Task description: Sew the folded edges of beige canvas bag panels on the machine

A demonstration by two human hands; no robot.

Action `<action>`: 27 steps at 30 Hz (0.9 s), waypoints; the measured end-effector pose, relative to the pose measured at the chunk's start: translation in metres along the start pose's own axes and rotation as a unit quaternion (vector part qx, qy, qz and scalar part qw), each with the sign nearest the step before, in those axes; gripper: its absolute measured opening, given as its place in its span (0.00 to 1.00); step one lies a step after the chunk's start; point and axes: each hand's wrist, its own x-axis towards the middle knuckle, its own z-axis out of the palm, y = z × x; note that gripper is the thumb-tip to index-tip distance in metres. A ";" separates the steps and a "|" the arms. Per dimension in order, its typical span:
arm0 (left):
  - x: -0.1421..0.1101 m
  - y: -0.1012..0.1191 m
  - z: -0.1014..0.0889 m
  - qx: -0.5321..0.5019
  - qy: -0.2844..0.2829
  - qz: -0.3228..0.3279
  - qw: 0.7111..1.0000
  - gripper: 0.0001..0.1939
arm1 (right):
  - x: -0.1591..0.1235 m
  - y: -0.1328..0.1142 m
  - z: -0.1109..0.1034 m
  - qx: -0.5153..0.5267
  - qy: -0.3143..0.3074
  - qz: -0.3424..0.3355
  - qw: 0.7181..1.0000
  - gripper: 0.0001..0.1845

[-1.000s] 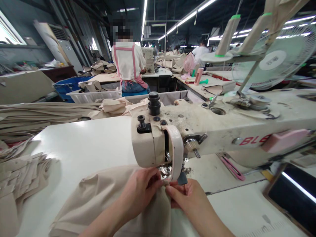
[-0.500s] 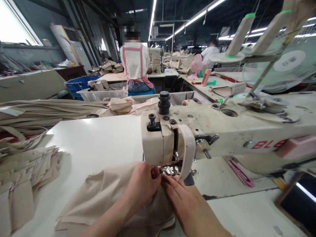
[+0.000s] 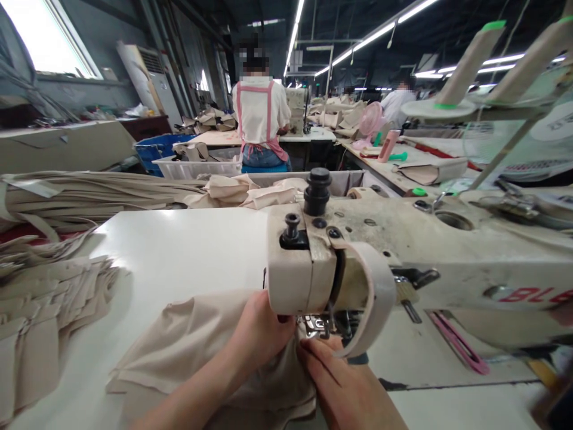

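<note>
left hand: in tight on the left side of the presser foot, tucked partly under the machine head, probably for control right at the edge
left fingers: curled in on the cloth, tips lost in shadow, so can't tell if pinching or just pinning
right hand: back up, just in front of the foot, likely for steadying the near side
right fingers: pressed together, flat along the cloth edge; can't tell about a thumb underneath
beige cloth: edge up by the foot, rest bunched leftward under the left forearm, probably to rest weight on the white table instead of dragging
white curved strip: bowed out ahead of the machine head, just above the right hand, maybe as a guard
pink tool: lying right of the foot under the machine arm, guessing for easy reach
stacked pieces: piled far left, well apart from the foot, presumably for elbow room
</note>
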 end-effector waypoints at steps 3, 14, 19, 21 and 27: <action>0.004 0.004 -0.002 0.014 0.012 0.026 0.999 0.09 | 0.001 0.003 0.000 -0.007 -0.011 -0.020 1.000 0.21; -0.034 -0.022 -0.017 0.107 -0.023 0.192 0.975 0.09 | -0.010 -0.005 -0.013 0.017 -0.024 0.016 0.999 0.25; -0.055 -0.021 -0.019 0.082 -0.110 0.201 0.970 0.13 | -0.016 -0.020 -0.018 0.040 0.029 0.043 0.998 0.20; -0.053 -0.018 -0.018 0.084 -0.096 0.185 0.974 0.14 | -0.011 -0.024 -0.019 0.033 0.007 0.035 0.999 0.23; -0.052 -0.020 -0.006 0.112 -0.078 0.289 0.948 0.11 | -0.003 -0.022 -0.025 0.043 -0.030 0.014 0.999 0.28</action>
